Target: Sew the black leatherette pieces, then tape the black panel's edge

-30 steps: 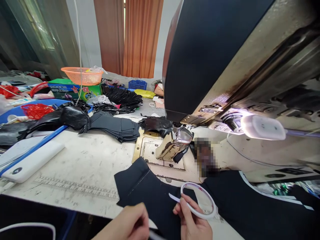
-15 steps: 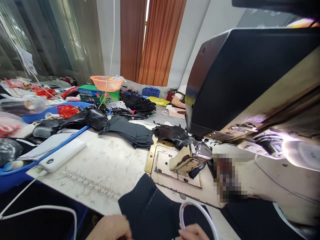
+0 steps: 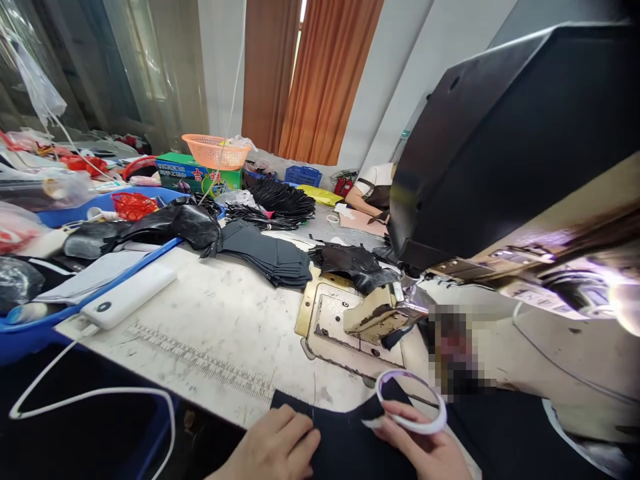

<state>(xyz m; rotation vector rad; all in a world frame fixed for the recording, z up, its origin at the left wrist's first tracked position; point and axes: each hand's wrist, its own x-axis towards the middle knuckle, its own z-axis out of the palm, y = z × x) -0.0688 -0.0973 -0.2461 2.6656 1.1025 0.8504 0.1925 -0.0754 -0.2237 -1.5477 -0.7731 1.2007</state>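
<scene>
A piece of dark fabric [image 3: 350, 443] lies at the near edge of the table. My left hand [image 3: 280, 443] is closed on its left part, fingers curled at the cloth. My right hand [image 3: 430, 447] grips a roll of white tape [image 3: 434, 420], a narrow ring tilted over the fabric's right side. A short pale tape end shows at the fingertips, close to the cloth. Just beyond stands the sewing machine's bed arm [image 3: 373, 313], under the large dark machine head [image 3: 500, 147]. The lower part of both hands is cut off by the frame.
More dark fabric [image 3: 505, 433] lies at the right. Stacked dark pieces [image 3: 267, 253] and black pieces [image 3: 355, 263] lie behind the machine bed. A white power bank [image 3: 127, 297] with a cable sits beside a blue tub [image 3: 100, 290]. Farther back, a person [image 3: 373, 190] works.
Both hands have risen farther into view, the right one with the tape roll. The fabric has shifted right and toward me. The view has turned slightly.
</scene>
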